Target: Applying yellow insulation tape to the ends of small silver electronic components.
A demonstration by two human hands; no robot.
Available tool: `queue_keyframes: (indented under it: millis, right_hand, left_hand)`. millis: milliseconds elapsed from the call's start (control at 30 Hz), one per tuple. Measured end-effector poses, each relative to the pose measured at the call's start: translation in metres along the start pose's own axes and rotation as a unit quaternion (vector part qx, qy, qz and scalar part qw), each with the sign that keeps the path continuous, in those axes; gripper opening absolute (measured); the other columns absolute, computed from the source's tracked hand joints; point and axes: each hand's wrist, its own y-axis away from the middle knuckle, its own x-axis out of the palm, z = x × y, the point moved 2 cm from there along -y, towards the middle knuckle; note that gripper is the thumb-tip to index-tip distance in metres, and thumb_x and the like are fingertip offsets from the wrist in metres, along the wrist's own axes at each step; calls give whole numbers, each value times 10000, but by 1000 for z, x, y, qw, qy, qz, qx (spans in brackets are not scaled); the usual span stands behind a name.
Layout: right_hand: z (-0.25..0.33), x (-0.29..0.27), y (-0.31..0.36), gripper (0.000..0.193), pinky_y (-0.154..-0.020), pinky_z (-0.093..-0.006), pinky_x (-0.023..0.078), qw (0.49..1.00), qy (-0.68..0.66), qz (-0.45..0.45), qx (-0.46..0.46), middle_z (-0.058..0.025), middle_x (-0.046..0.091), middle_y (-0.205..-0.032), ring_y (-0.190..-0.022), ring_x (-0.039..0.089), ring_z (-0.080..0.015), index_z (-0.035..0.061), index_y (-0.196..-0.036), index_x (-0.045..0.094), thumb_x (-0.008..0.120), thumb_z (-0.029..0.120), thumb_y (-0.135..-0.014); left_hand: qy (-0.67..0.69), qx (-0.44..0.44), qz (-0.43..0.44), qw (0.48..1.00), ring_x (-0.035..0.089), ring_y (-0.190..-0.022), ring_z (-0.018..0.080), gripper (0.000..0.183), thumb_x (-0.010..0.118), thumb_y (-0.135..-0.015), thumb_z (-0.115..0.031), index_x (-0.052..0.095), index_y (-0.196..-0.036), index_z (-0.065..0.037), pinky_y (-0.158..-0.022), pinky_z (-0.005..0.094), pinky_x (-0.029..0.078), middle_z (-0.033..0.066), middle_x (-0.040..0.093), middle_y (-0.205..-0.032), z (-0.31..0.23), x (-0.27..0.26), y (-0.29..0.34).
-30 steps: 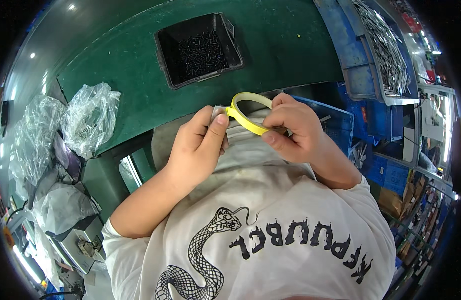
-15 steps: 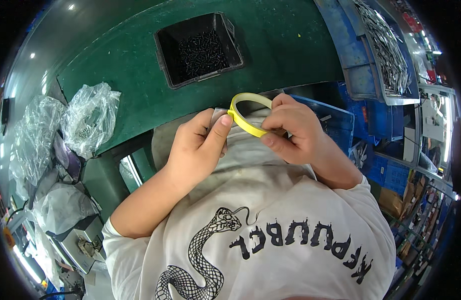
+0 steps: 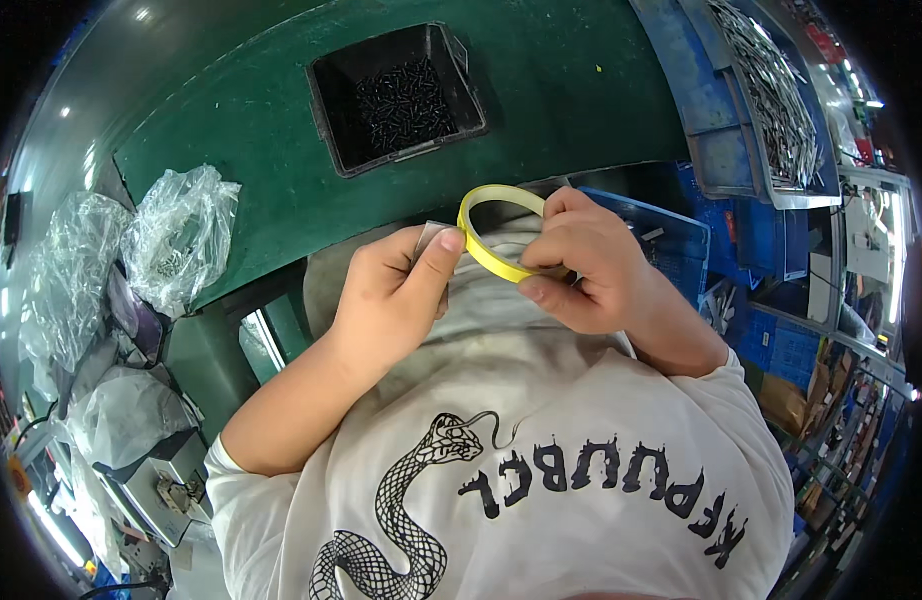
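Observation:
A roll of yellow adhesive tape (image 3: 496, 262) is held up in front of my shirt, near the table's front edge. My right hand (image 3: 586, 262) grips its right side, thumb below and fingers curled over the rim. My left hand (image 3: 396, 290) pinches a small clear plastic piece (image 3: 431, 236) between thumb and fingers. The left thumb tip lies against the left side of the tape roll. Whether a strip of tape is lifted there I cannot tell. Part of the clear piece is hidden behind my left thumb.
On the green table (image 3: 561, 110) stands a black bin (image 3: 333, 130) of small black parts. Crumpled clear plastic bags (image 3: 181, 235) lie at the left. A blue crate (image 3: 726, 140) of metal strips is at the far right, with another blue bin (image 3: 681, 245) below it.
Both hands stay almost in place. The left thumb and the tape roll have shifted very slightly against each other; the grips are unchanged.

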Motion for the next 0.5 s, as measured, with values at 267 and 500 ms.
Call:
queue_keyframes:
  millis: [267,500]
  right_hand:
    - [0,-2,-1,147,-647,-357,382,999,-6,11,50,-36,546,-639,-549,449,-229,44,-886,638,751,118,-829]
    - [1,-5,-4,151,-654,-343,393,992,30,16,122,-31,594,-650,-571,477,-221,53,-919,666,747,167,-863]
  left_hand:
    - [86,-29,82,992,525,-467,104,432,481,-1069,-322,588,-773,-25,-461,242,382,28,548,-595,-2,-10,0]
    - [194,44,145,969,479,-459,94,217,577,-994,-92,413,-1120,-25,-437,225,380,55,548,-784,-2,-8,-1]
